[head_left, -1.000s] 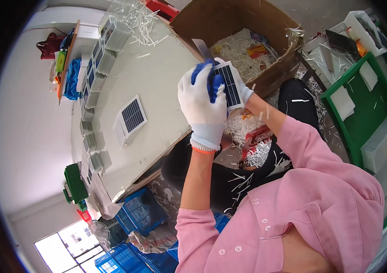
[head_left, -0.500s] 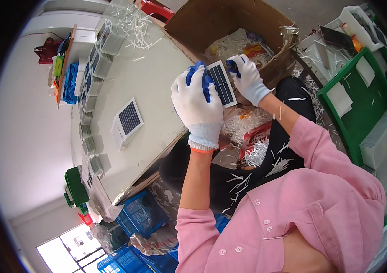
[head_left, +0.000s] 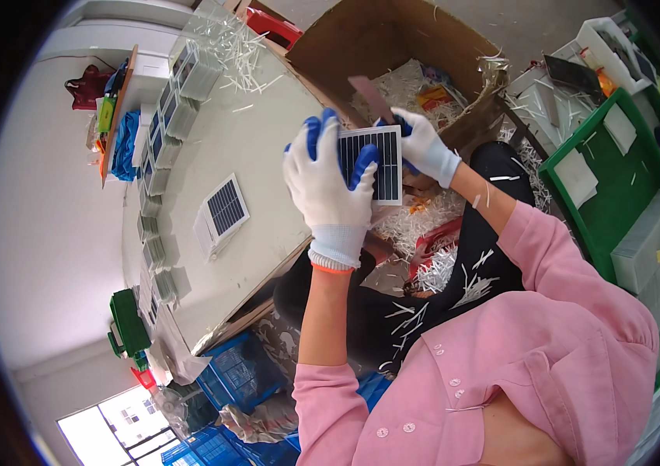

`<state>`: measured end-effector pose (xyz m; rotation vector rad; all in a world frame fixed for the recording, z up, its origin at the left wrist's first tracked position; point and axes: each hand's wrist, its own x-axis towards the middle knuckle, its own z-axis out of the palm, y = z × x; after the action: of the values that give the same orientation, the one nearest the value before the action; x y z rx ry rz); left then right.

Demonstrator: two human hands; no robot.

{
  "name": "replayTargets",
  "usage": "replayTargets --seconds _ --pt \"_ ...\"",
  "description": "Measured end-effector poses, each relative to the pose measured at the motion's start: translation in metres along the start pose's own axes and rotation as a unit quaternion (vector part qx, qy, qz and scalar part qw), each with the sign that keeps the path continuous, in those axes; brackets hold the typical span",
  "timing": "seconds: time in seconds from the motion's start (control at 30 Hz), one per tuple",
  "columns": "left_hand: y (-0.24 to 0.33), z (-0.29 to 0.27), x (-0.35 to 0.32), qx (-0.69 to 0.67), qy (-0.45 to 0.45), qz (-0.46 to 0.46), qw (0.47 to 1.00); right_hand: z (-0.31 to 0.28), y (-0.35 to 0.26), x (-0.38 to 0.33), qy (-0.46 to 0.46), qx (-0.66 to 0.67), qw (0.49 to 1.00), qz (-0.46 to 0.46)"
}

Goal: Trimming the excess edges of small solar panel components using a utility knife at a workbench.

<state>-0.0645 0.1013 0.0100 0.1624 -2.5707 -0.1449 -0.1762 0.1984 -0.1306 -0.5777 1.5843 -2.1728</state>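
Observation:
My left hand (head_left: 323,180), in a white glove with blue palm coating, grips a small dark solar panel (head_left: 386,169) with a white border, thumb across its face. Behind the panel's upper right edge, my gloved right hand (head_left: 425,149) is closed around a flat, blurred brownish strip (head_left: 372,99), probably a blade or a file; its lower part is hidden. Another solar panel (head_left: 226,205) lies on the table (head_left: 268,147) on some pale pieces.
Stacks of panels (head_left: 181,120) line the table's far left side. White plastic slivers (head_left: 240,54) lie heaped at its far end. A cardboard box (head_left: 345,43) with scraps stands ahead. At right is a green tray (head_left: 625,171); blue crates (head_left: 240,369) sit lower left.
The held panel has turned more upright and shifted slightly left with my left hand. My right hand has moved in behind its edge, and the brownish strip now shows above it.

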Motion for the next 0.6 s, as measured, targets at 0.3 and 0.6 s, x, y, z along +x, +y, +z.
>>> replayTargets --seconds 0.3,0.6 --pt "0.002 0.006 -0.006 -0.067 0.003 -0.027 0.997 0.005 -0.031 -0.040 -0.149 0.104 0.979 0.093" --pt "0.007 0.020 -0.001 -0.018 0.032 -0.043 0.998 0.017 -0.020 -0.115 -0.265 -0.134 0.951 -0.081"
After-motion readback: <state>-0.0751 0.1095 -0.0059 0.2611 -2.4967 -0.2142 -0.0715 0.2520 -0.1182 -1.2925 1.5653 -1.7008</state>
